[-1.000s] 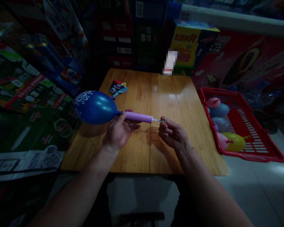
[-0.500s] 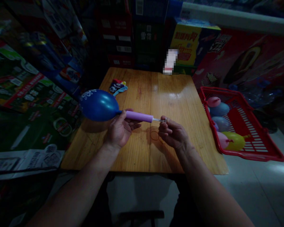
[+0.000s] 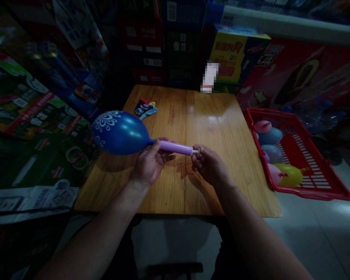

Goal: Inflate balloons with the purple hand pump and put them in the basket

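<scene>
A blue balloon (image 3: 121, 132) with white swirl prints is partly inflated, its neck fitted over the left end of a purple balloon pump (image 3: 176, 147). My left hand (image 3: 150, 161) is closed around that end of the pump, with the thumb by the balloon's neck. At the other end, my right hand (image 3: 208, 163) grips the pump's handle, and only a short piece of the pale rod shows. Beneath my right fingers, a thin reddish ring (image 3: 189, 168) lies on the wooden table (image 3: 163, 198).
Several uninflated balloons (image 3: 146, 108) lie at the table's back left. On the right, a red basket (image 3: 309, 190) holds several inflated balloons, among them a yellow balloon (image 3: 290, 175). A yellow and blue box (image 3: 229, 54) and stacked cartons (image 3: 147, 58) stand behind the table.
My right hand has moved left toward the pump's body, so less rod shows. The blue balloon has grown larger. The pump has shifted slightly right and down.
</scene>
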The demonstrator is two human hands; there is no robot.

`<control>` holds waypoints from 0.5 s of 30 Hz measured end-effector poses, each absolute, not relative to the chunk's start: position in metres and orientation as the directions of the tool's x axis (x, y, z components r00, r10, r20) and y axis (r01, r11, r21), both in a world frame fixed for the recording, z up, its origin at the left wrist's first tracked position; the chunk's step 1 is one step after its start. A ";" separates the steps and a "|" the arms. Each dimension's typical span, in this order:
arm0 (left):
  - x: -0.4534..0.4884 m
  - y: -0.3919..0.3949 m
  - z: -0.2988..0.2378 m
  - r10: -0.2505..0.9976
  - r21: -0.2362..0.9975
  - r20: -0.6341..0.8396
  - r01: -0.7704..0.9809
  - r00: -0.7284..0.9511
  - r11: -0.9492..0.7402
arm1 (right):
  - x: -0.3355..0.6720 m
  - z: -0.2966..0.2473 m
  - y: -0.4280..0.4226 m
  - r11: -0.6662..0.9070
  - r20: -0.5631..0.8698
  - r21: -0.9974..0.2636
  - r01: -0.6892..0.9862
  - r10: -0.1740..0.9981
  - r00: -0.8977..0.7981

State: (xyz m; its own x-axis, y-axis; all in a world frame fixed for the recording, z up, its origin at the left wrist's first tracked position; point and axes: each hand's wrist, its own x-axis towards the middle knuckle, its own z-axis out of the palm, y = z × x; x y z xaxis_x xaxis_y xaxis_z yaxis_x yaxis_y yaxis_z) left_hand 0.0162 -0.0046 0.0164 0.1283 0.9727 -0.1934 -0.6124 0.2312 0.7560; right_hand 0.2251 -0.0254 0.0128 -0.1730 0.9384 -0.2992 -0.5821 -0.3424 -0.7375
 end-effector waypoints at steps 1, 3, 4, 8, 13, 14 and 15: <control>0.017 -0.005 0.017 0.971 0.759 -0.191 -0.606 0.141 0.238 | 0.224 0.012 -0.024 -0.299 -0.277 -0.811 -0.503 0.953 -0.121; 0.020 -0.007 0.017 0.967 0.765 -0.197 -0.590 0.165 0.256 | 0.221 0.011 -0.023 -0.251 -0.236 -0.918 -0.308 0.968 -0.085; 0.021 -0.008 0.018 0.963 0.767 -0.204 -0.583 0.174 0.268 | 0.220 0.012 -0.022 -0.241 -0.225 -0.948 -0.209 0.969 -0.097; 0.010 0.002 0.019 0.969 0.749 -0.211 -0.616 0.126 0.243 | 0.222 0.016 -0.019 -0.192 -0.201 -0.979 0.069 0.967 -0.159; -0.030 0.032 0.024 0.954 0.702 -0.267 -0.705 -0.134 0.098 | 0.238 0.014 -0.012 -0.140 -0.104 -0.939 0.314 0.986 0.126; -0.034 0.034 0.025 0.949 0.702 -0.284 -0.704 -0.137 0.108 | 0.238 0.012 -0.011 -0.144 -0.079 -0.916 0.375 0.980 0.183; -0.036 0.034 0.025 0.947 0.702 -0.299 -0.700 -0.122 0.131 | 0.235 0.010 -0.009 -0.150 -0.060 -0.891 0.428 0.974 0.216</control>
